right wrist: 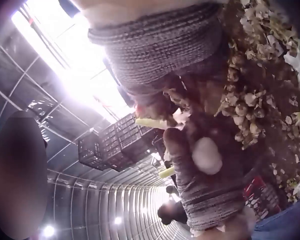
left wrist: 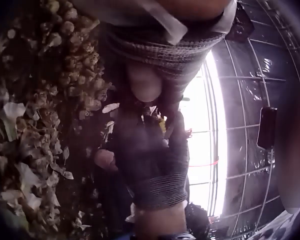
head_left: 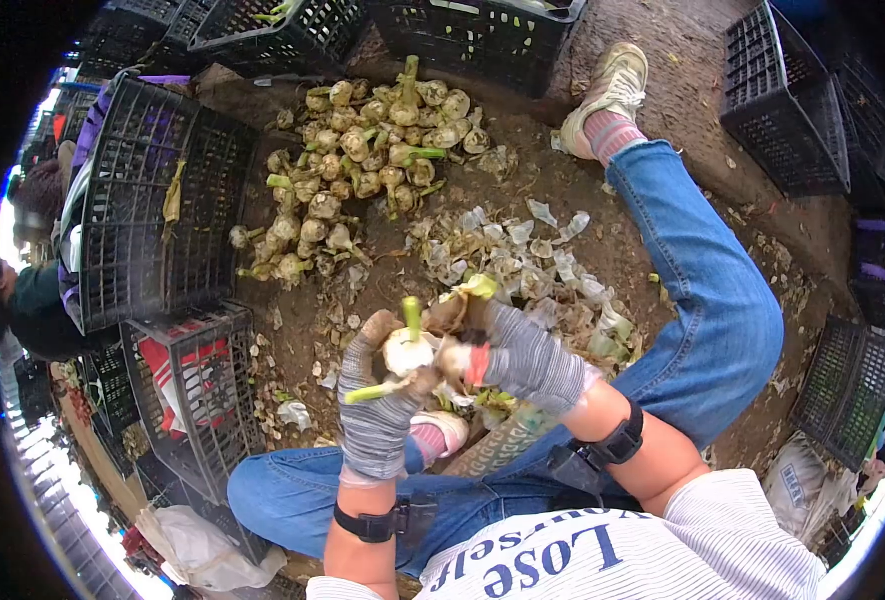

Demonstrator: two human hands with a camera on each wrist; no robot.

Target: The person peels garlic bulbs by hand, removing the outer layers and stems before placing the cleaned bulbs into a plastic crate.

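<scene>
A white bulb [head_left: 408, 352] with a cut green stalk [head_left: 413, 315] is held up between both gloved hands over my lap. My left hand [head_left: 388, 350], in a grey striped glove, grips it from below and the left. My right hand [head_left: 463, 350], in a matching glove, grips its right side with curled fingers. A second green stalk piece [head_left: 368, 393] sticks out under my left hand. In the right wrist view a pale green stalk [right wrist: 150, 122] shows between my right glove [right wrist: 160, 45] and my left glove [right wrist: 205, 190]. The bulb is hidden in the left wrist view.
A pile of unpeeled bulbs [head_left: 363, 160] lies on the dirt ahead, with loose peelings [head_left: 533, 270] nearer me. Black crates stand at the left [head_left: 153, 200], lower left [head_left: 198, 385], top [head_left: 473, 35] and right [head_left: 783, 100]. My legs in jeans [head_left: 703, 300] flank the work.
</scene>
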